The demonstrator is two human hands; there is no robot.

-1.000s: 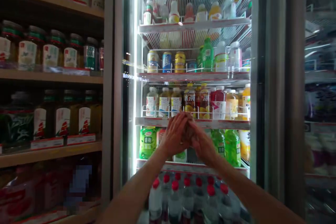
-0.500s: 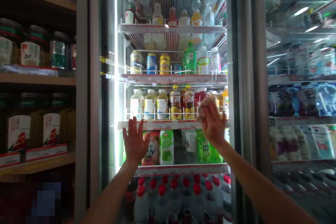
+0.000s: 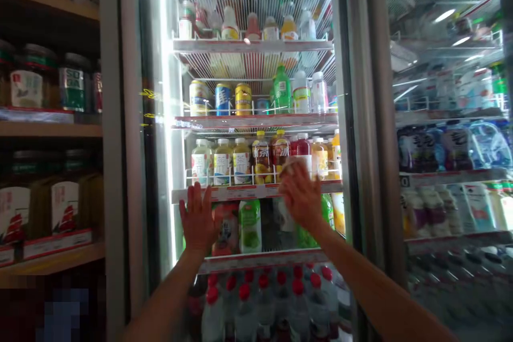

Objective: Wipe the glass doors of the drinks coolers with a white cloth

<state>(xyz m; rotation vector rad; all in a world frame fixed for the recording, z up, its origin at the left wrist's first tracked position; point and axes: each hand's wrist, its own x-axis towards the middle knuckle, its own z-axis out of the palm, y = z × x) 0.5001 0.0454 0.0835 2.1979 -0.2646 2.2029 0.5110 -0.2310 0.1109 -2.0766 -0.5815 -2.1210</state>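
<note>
Glass cooler door (image 3: 248, 77) stands before the person, with shelved bottled drinks (image 3: 262, 157) behind it. The left hand (image 3: 198, 224) is raised to it, fingers spread; the blurred right hand (image 3: 302, 200) has a pale crumpled cloth (image 3: 292, 165) at its fingers, whether pinched or merely pressed cannot be told.

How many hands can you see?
2: the left hand, spread open, left of centre; the right hand, holding a blurry pale cloth, right of centre. No others show.
</note>
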